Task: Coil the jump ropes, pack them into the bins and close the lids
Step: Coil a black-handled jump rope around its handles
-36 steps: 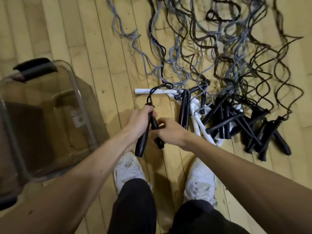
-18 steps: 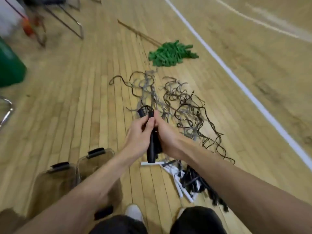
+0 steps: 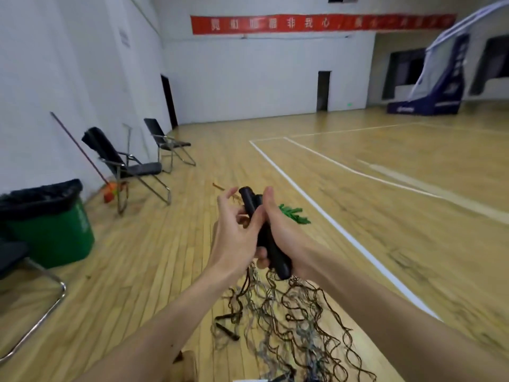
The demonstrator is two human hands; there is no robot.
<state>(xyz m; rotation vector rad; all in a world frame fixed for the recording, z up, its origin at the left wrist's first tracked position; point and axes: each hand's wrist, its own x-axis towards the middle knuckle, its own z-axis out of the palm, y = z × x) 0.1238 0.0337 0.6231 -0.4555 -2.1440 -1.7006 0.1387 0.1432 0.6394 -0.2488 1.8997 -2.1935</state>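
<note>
The right hand (image 3: 287,232) has its grip curled round two black handles (image 3: 249,201) held up in front, the left hand (image 3: 235,235) beside them with its grip spread loose, and the ropes (image 3: 292,312) hang tangled to the floor (image 3: 154,257).

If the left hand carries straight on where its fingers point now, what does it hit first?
Most likely the black handles gripped in the right hand: the left hand angles up and right, with its thumb at them. Depth is unclear, so its fingertips may pass just beside.
</note>
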